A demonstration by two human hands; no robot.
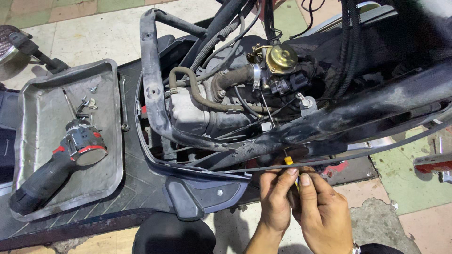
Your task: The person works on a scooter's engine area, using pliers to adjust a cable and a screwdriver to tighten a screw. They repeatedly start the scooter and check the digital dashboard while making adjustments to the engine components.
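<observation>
- Both hands come up from the bottom of the picture and meet just under the dark frame tube (358,110) of the opened scooter.
- The left hand (274,197) has its fingers curled shut around a thin yellow tool (289,161). The thumb points up along the handle.
- The right hand (322,207) sits tight against the left one. Its fingers are folded closed on the same tool from the other side, and its thumb lies flat near the top.
- The yellow tool stands almost straight up. Only its top end shows above the fingers. Its thin metal tip goes up into the shadow under the frame tube, where a black cable (376,151) runs across.
- Both wrists are bent a little, so the backs of the hands face the camera.
- Above the hands sits the engine (197,113), with a round brass cap (281,58) and a bent rubber hose (188,82) on top.
- Far to the left, well apart from the hands, a metal tray (42,113) lies on the scooter's footboard (136,188).
- In the tray rests a black and red power drill (66,162), with a few small screws (89,101) near it.
</observation>
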